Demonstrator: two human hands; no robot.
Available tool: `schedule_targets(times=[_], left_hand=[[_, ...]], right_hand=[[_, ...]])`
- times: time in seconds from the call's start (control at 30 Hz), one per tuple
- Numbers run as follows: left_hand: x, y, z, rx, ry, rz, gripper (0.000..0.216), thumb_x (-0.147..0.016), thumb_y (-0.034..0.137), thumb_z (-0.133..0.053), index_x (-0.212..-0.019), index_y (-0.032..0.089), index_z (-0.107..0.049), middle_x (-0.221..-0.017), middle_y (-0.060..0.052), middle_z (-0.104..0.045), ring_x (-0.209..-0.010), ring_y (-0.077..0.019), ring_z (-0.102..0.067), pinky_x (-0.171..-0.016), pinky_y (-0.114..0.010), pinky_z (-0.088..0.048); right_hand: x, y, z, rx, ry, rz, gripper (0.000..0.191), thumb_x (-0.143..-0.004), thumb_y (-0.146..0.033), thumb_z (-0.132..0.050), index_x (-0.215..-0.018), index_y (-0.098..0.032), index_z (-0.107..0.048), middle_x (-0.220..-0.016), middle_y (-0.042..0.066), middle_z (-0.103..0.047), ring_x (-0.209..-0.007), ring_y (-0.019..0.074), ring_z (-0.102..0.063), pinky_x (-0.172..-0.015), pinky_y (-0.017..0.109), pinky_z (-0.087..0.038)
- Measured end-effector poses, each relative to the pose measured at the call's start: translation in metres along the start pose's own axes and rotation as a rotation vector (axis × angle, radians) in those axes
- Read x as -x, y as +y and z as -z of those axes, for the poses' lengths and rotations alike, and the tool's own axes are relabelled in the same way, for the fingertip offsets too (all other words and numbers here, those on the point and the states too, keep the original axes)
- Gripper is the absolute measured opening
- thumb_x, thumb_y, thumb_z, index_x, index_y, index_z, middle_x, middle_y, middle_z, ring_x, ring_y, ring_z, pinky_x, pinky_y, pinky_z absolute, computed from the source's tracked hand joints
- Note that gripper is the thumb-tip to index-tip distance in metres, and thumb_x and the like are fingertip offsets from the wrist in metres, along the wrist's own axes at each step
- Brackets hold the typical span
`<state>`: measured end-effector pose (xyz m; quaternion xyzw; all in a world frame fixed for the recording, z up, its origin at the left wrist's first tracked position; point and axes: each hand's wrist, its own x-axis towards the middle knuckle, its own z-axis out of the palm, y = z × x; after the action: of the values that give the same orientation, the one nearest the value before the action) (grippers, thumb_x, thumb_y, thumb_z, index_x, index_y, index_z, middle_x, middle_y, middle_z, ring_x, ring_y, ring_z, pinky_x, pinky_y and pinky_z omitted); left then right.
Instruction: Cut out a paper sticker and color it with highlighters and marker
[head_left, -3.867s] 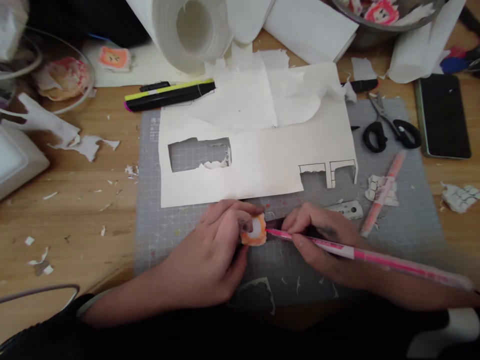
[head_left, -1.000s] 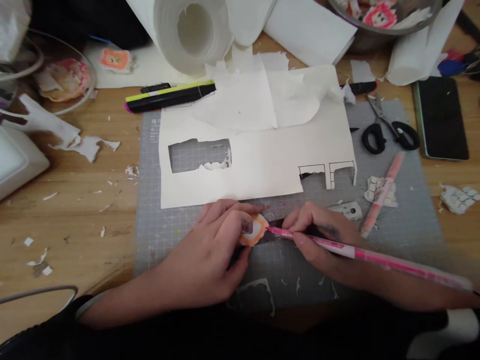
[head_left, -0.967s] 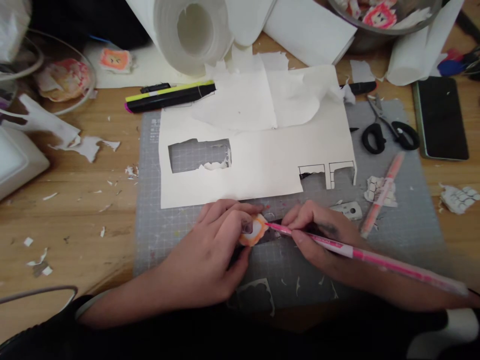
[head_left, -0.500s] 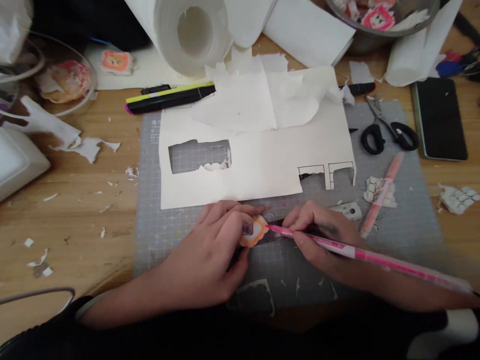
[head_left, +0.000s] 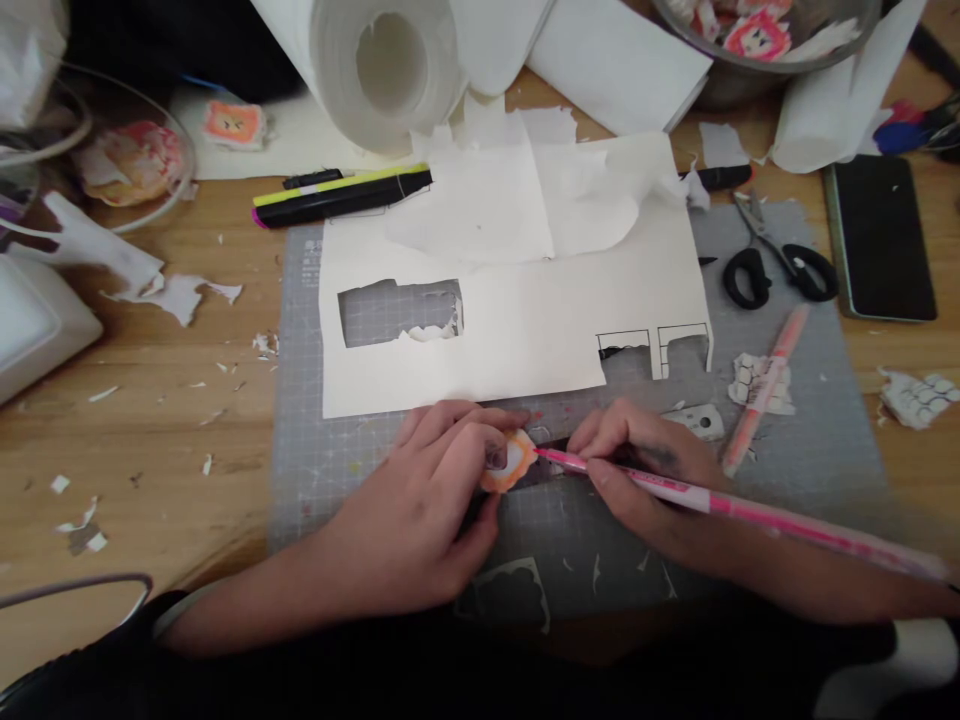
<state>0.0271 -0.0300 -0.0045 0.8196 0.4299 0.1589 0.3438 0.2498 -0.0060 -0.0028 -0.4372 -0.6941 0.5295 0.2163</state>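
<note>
Between the thumb and fingers of my left hand (head_left: 435,500) is a small paper cutout (head_left: 517,462), white in the middle with an orange border and a wavy edge. My right hand (head_left: 645,470) grips a long pink felt-tip pen (head_left: 675,490), its tip touching the cutout's right edge. Both hands rest over a grey cutting mat (head_left: 360,540). Just beyond them lies a sheet of white paper (head_left: 525,330) with a rectangular hole and notched pieces cut away. Part of a dark flat tool with a light metal end (head_left: 697,421) shows under my right hand.
Scissors (head_left: 765,250), an orange pen (head_left: 765,390) and a phone (head_left: 879,240) lie at the right. Black and yellow markers (head_left: 345,195) are at the upper left of the sheet. Behind stand a paper roll (head_left: 390,70) and a metal bowl (head_left: 765,60) of painted cutouts. Paper scraps litter the table.
Almost nothing differs. The pink pen and my right hand have shifted very slightly, with the tip still at the cutout's edge.
</note>
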Motion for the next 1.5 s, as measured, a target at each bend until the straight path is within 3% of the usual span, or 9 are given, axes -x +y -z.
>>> schedule_targets(times=[0.1,0.2,0.33,0.7,0.93,1.1,1.23,1.37,1.5], left_hand=[[-0.0006,-0.0001,0.0002,0.006,-0.003,-0.001,0.031,-0.071,0.002,-0.05,-0.091,0.02,-0.036,-0.123,-0.007,-0.054,-0.111,-0.0224,-0.045,-0.09,-0.041,-0.04],[-0.0019,-0.0005,0.0001,0.007,-0.009,0.005,0.031,-0.071,0.002,-0.05,-0.091,0.02,-0.036,-0.123,-0.008,-0.054,-0.112,-0.0229,-0.044,-0.09,-0.042,-0.04],[-0.0021,-0.0004,0.0002,0.01,-0.006,0.003,0.032,-0.07,0.001,-0.05,-0.092,0.02,-0.037,-0.124,-0.008,-0.053,-0.112,-0.0231,-0.045,-0.091,-0.042,-0.04],[-0.0004,0.0011,0.0007,0.021,0.014,0.03,0.029,-0.072,0.003,-0.049,-0.093,0.02,-0.037,-0.114,-0.007,-0.054,-0.105,-0.0199,-0.05,-0.088,-0.038,-0.042],[-0.0022,0.0002,0.0015,-0.03,-0.004,0.004,0.028,-0.07,0.004,-0.051,-0.09,0.019,-0.038,-0.113,-0.009,-0.055,-0.103,-0.0221,-0.05,-0.086,-0.04,-0.042],[-0.0026,-0.002,0.0,-0.061,0.014,-0.021,0.018,-0.081,0.018,-0.056,-0.09,0.018,-0.041,-0.111,-0.011,-0.057,-0.101,-0.0236,-0.052,-0.083,-0.041,-0.044],[-0.0026,-0.0016,-0.001,-0.057,0.042,-0.018,0.011,-0.085,0.016,-0.051,-0.09,0.019,-0.042,-0.106,-0.009,-0.061,-0.097,-0.0212,-0.055,-0.08,-0.039,-0.046],[-0.003,-0.0006,-0.0011,-0.051,0.046,-0.016,0.01,-0.085,0.015,-0.05,-0.089,0.019,-0.042,-0.105,-0.008,-0.061,-0.097,-0.0206,-0.054,-0.08,-0.038,-0.045],[-0.0043,-0.0014,-0.0014,-0.035,0.038,-0.018,0.013,-0.085,0.013,-0.05,-0.088,0.02,-0.04,-0.106,-0.008,-0.06,-0.1,-0.0215,-0.053,-0.082,-0.039,-0.044]], right_hand=[[-0.0005,-0.0013,0.0,0.005,-0.041,-0.014,0.011,-0.082,-0.018,-0.05,-0.072,-0.02,-0.046,-0.071,0.0,-0.059,-0.063,0.013,-0.056,-0.056,0.026,-0.042],[-0.0012,-0.0026,-0.0004,-0.006,0.022,-0.03,0.011,-0.082,-0.019,-0.049,-0.072,-0.02,-0.046,-0.072,0.001,-0.06,-0.066,0.0142,-0.057,-0.055,0.026,-0.042],[-0.002,-0.0036,-0.0001,-0.001,-0.038,-0.017,0.011,-0.081,-0.017,-0.05,-0.071,-0.02,-0.045,-0.072,0.0,-0.06,-0.064,0.0131,-0.056,-0.055,0.026,-0.042],[-0.0011,-0.0007,-0.0022,-0.043,0.065,-0.008,0.013,-0.081,-0.015,-0.046,-0.07,-0.021,-0.043,-0.07,-0.001,-0.056,-0.062,0.0122,-0.054,-0.053,0.025,-0.04],[-0.0018,-0.0006,-0.0006,0.074,-0.033,0.002,0.009,-0.082,-0.019,-0.049,-0.073,-0.02,-0.045,-0.073,0.001,-0.061,-0.065,0.014,-0.057,-0.056,0.027,-0.041],[-0.0026,-0.0024,0.0008,0.101,-0.035,0.001,0.009,-0.082,-0.02,-0.048,-0.074,-0.02,-0.044,-0.073,0.002,-0.061,-0.065,0.0136,-0.056,-0.057,0.027,-0.041],[-0.0026,-0.0021,0.0021,0.061,-0.077,0.038,0.009,-0.081,-0.018,-0.049,-0.073,-0.02,-0.045,-0.068,-0.001,-0.058,-0.06,0.0122,-0.053,-0.054,0.026,-0.04],[-0.0025,-0.0025,0.0018,0.053,-0.02,-0.008,0.008,-0.082,-0.02,-0.049,-0.074,-0.02,-0.046,-0.072,0.001,-0.06,-0.063,0.0133,-0.055,-0.056,0.027,-0.042],[-0.0025,-0.0029,0.0016,0.046,-0.084,0.044,0.01,-0.079,-0.017,-0.05,-0.072,-0.02,-0.045,-0.07,0.0,-0.059,-0.061,0.0122,-0.054,-0.056,0.026,-0.042]])
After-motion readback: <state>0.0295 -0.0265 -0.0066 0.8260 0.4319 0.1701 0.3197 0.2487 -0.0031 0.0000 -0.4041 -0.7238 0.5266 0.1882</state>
